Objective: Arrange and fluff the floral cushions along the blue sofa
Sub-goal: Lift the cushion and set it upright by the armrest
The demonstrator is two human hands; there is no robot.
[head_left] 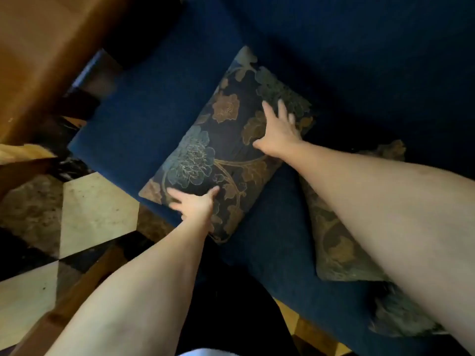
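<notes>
A dark floral cushion with blue and tan flowers lies flat on the seat of the blue sofa. My left hand rests on its near corner, fingers spread, thumb on top. My right hand presses flat on the far right part of the same cushion, fingers apart. A second floral cushion lies on the seat to the right, partly hidden under my right forearm. A third floral cushion shows at the lower right edge.
The sofa back rises dark blue at the upper right. A wooden piece of furniture stands at the upper left. Checkered light and dark floor tiles lie to the left of the sofa.
</notes>
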